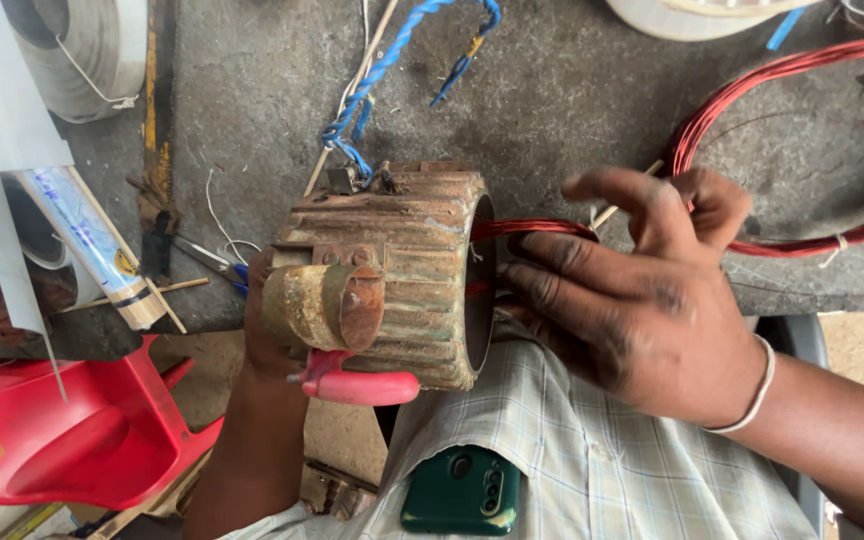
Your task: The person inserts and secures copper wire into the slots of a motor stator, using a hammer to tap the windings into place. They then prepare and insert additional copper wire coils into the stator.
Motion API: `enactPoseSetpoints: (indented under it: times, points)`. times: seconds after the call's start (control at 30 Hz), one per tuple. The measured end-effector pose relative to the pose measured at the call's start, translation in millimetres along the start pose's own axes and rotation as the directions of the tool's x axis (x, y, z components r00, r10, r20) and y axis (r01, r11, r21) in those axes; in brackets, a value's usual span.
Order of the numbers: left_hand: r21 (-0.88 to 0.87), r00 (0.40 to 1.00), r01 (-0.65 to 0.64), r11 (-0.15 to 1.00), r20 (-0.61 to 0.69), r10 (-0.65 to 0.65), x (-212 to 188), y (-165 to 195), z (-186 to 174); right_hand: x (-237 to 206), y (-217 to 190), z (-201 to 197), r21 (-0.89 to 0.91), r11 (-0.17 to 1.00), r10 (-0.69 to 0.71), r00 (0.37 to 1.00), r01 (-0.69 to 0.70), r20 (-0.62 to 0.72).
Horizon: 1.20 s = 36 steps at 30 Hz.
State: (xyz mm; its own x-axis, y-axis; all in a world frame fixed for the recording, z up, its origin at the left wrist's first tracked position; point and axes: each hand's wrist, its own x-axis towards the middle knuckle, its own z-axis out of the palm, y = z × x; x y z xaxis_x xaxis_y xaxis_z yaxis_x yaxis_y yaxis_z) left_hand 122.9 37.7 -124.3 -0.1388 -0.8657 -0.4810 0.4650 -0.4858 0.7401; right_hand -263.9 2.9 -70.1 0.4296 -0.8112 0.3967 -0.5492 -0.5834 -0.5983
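A rusty, ribbed motor housing [392, 275] lies on its side at the near edge of the grey desk [572, 90], partly over the person's lap; its long axis runs left to right across the view, the open bore facing right toward the right hand [642, 300], the closed end with a rusted bracket facing left; the left hand [267, 335] is cupped behind that left end, mostly hidden, fingers curled against the casing, with a pair of red-handled pliers [357, 385] beside its fingers, though whether it grips them I cannot tell; the right hand is half open, fingers spread and reaching into the bore, touching a bundle of red copper wire [532, 229] that leads from the opening to a large coil [802, 150] on the desk; a twisted blue lead [382, 75] rises from the housing's top; a red plastic stool [82, 430] stands lower left.
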Motion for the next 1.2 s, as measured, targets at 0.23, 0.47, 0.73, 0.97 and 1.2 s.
enactPoseSetpoints:
  times: [0.23,0.47,0.73,0.97,1.2]
  points:
    - [-0.241,0.989,0.092,0.966,-0.09,-0.117,1.1,2.7,13.5,-2.3,4.4,13.1,0.072,0.997,-0.024,0.997,0.019,0.074]
    - [0.174,0.999,0.042,0.984,-0.015,-0.04,-4.2,18.5,32.9,8.7,0.5,27.8,0.198,0.977,-0.12,0.97,0.077,0.214]
    - [0.239,0.993,-0.09,0.967,0.099,0.068,-0.6,21.7,25.1,18.3,18.7,23.8,0.127,0.931,-0.355,0.929,0.341,0.101]
    - [-0.086,0.973,0.157,0.984,-0.159,-0.169,-0.5,17.2,55.6,9.0,31.7,45.2,0.282,0.863,-0.444,0.896,0.418,0.029]
    - [0.089,0.988,0.091,0.992,-0.13,-0.079,-6.4,16.0,59.8,17.5,20.5,38.7,0.474,0.874,-0.005,0.973,-0.109,0.232]
